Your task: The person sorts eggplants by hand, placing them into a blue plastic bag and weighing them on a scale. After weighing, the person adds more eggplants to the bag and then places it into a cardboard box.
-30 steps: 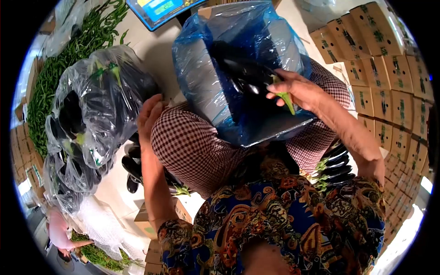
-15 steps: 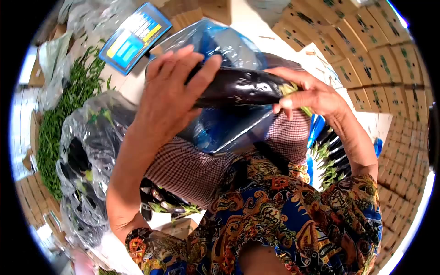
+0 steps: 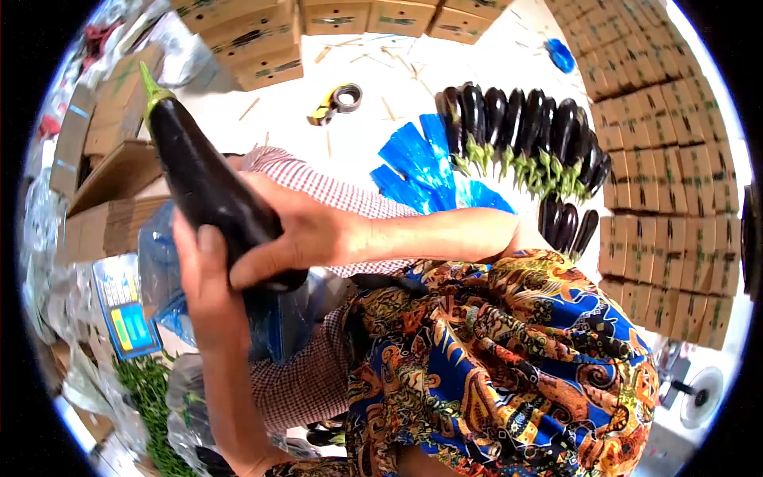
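A large dark eggplant [image 3: 199, 163] is held between my two hands, tilted, its green stem toward the upper left. My right hand [image 3: 298, 226] is wrapped round its lower part, thumb across the near side. From below, my left hand [image 3: 208, 274] is closed against the eggplant's left side near the rounded end. Beneath both hands a blue plastic bag [image 3: 163, 274] lies over my lap, partly hidden by them. A blue panel [image 3: 127, 306] with yellow markings and what look like keys stands to the left of the bag.
Eggplants [image 3: 532, 119] lie in a row on the floor at upper right, beside flat blue plastic bags [image 3: 417, 163]. A tape dispenser [image 3: 338, 103] lies farther left. Cardboard boxes [image 3: 660, 167] are stacked at right and at the back [image 3: 262, 48]. Green peppers [image 3: 143, 405] are heaped at lower left.
The view has swung toward the right side, showing the row of eggplants. The eggplant has turned from level to steeply tilted, stem now upper left. Both hands remain on it.
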Demonstrator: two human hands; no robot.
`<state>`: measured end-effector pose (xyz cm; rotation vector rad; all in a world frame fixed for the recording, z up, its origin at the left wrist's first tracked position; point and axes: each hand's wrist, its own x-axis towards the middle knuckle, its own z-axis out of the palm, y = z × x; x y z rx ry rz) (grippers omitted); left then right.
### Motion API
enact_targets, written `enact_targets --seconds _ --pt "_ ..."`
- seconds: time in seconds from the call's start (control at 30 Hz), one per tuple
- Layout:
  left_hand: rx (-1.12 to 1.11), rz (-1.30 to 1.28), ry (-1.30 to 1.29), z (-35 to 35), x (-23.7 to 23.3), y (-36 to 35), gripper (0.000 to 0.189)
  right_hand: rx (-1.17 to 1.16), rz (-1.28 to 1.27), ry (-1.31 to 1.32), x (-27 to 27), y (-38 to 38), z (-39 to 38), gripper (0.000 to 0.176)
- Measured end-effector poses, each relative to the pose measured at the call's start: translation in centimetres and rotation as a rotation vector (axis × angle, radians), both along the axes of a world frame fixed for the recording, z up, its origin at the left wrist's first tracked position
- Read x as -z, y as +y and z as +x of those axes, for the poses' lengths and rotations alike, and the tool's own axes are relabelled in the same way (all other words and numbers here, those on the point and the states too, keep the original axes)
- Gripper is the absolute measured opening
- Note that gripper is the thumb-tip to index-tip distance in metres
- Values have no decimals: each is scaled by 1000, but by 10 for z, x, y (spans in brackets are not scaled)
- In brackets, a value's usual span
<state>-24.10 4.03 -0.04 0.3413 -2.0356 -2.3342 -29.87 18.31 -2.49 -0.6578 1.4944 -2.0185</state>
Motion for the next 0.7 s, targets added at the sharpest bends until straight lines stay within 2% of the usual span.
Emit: enact_targets --seconds 0.07,0.17,0.23,0.3,0.33,0.37,0.4,0.43,0.47,0.53,0.57,0.6,0.67,0.7 --pt "78 79 -43 -11 6 12 62 9 40 -180 7 16 -8 82" --pt "174 254 -187 -25 18 20 64 -5 27 -154 19 36 -9 82" --pt "222 183 -171 -35 26 30 65 11 57 -80 21 49 -11 89" --pt "255 145 -180 -44 25 39 69 79 279 -30 15 70 -10 92" --pt "344 80 -138 -54 15 41 70 112 389 -8 11 80 -10 94" --pt "432 14 -92 -64 4 45 71 301 470 119 17 92 -8 97" --pt "517 -50 -44 -72 -3 49 73 435 638 401 1 108 -10 106" --pt "537 -273 2 -79 -3 55 76 478 696 781 -2 129 -20 103" --pt "605 -501 164 -85 -4 59 79 508 742 1165 -6 147 -30 100" --pt "723 -957 495 -96 -5 66 85 256 1054 1308 -25 164 -34 97" --pt "777 -963 674 -103 0 66 81 246 1132 1374 -18 163 -37 94" --pt "848 -1001 713 -108 -2 75 73 173 1201 1307 -7 173 -39 82" --pt "900 -928 795 -111 8 87 68 79 1136 1138 6 198 -37 67" --pt "957 -957 704 -112 4 93 59 103 1037 1035 24 209 -38 63"
